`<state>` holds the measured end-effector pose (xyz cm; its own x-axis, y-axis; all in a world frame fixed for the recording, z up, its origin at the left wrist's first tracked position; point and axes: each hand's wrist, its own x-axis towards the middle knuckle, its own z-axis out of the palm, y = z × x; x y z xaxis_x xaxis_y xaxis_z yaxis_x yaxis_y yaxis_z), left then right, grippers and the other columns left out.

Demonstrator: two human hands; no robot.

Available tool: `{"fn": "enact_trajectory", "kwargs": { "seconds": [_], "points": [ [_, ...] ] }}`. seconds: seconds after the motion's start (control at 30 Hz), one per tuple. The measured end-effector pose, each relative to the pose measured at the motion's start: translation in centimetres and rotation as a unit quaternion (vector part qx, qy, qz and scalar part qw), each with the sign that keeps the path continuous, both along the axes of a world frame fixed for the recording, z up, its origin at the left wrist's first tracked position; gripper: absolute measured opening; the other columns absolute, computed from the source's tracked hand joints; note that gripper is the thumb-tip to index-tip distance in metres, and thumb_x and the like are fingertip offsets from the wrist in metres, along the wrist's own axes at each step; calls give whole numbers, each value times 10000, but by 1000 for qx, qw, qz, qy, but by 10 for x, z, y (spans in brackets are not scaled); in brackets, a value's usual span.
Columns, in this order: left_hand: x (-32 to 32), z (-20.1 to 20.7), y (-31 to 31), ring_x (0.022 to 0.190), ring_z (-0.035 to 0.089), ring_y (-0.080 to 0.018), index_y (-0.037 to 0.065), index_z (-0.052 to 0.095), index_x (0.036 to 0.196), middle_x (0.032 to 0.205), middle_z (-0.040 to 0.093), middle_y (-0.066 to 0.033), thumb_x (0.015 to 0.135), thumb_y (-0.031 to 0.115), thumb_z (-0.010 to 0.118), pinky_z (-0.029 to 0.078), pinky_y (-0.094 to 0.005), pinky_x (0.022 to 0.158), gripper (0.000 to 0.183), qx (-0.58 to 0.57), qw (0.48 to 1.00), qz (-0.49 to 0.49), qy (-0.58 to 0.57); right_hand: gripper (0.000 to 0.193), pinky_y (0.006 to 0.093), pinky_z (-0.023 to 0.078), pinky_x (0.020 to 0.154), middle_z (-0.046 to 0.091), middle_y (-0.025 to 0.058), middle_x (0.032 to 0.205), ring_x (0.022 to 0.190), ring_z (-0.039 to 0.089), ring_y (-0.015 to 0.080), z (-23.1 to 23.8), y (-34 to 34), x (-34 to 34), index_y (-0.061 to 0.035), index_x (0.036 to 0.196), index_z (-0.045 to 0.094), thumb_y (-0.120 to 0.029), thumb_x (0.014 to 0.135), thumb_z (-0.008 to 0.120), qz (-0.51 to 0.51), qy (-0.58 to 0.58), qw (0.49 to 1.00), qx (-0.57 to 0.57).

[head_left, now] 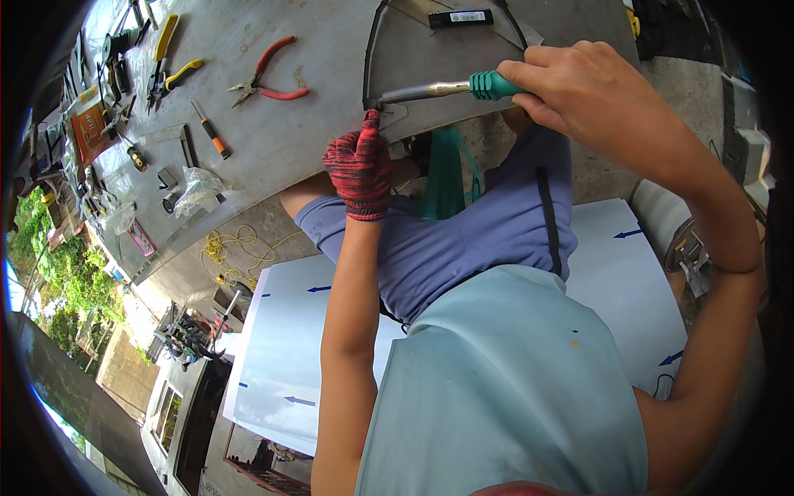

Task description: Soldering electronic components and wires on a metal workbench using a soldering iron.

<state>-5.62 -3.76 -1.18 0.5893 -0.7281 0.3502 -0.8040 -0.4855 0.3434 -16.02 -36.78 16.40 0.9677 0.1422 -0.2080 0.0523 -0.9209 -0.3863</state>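
My right hand grips the green handle of a soldering iron. The iron's metal barrel points left across the table, its tip against or very near the lower corner of a thin black frame. At that corner is my left hand, in a red-and-black knit glove. Its fingers are curled, with one digit pressed up against the frame's corner. The frame's strip runs up from there toward the far edge of the view. Exactly how the fingers hold it is partly hidden.
On the grey table lie red-handled pliers, yellow-handled cutters, an orange screwdriver and a clear plastic bag. A black labelled bar rests beyond the iron. Yellow cord lies on the floor at left.
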Motion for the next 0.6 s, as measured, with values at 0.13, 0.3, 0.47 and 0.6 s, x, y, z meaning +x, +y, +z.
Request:
{"fn": "enact_trajectory", "kwargs": {
  "seconds": [0.13, 0.3, 0.47, 0.6],
  "points": [
    [0, 0, -1, 716, 569, -327, 128, 711, 1308, 792, 602, -122, 776, -26, 710, 454, -458, 660, 554, -6, 1000, -6, 13, 146, 451, 550, 774, 684, 114, 853, 830, 714, 313, -2, -1, -3, -57, 1000, 670, -194, 964, 704, -3, 3, 1000, -4],
    [1, -2, 0, 703, 566, -328, 122, 709, 1311, 763, 589, -127, 785, -24, 696, 451, -463, 655, 546, -7, 1000, -6, 8, 142, 445, 554, 771, 686, 114, 861, 827, 713, 320, -3, -1, -6, -55, 1010, 672, -187, 966, 701, -11, 16, 1000, 12],
    [1, -1, -1, 690, 559, -328, 122, 703, 1318, 752, 580, -126, 787, -23, 696, 448, -463, 649, 551, -4, 1000, -7, 9, 158, 444, 555, 763, 683, 116, 867, 820, 706, 328, -5, -3, -9, -45, 1036, 678, -183, 964, 705, -20, 9, 999, 32],
    [0, -5, 0, 690, 556, -327, 125, 701, 1318, 743, 568, -123, 787, -28, 697, 445, -459, 645, 553, 10, 1000, 4, -27, 182, 450, 553, 762, 681, 124, 868, 815, 705, 330, -4, -5, -10, -40, 1068, 686, -186, 963, 709, -35, 16, 998, 40]
  ]
}}
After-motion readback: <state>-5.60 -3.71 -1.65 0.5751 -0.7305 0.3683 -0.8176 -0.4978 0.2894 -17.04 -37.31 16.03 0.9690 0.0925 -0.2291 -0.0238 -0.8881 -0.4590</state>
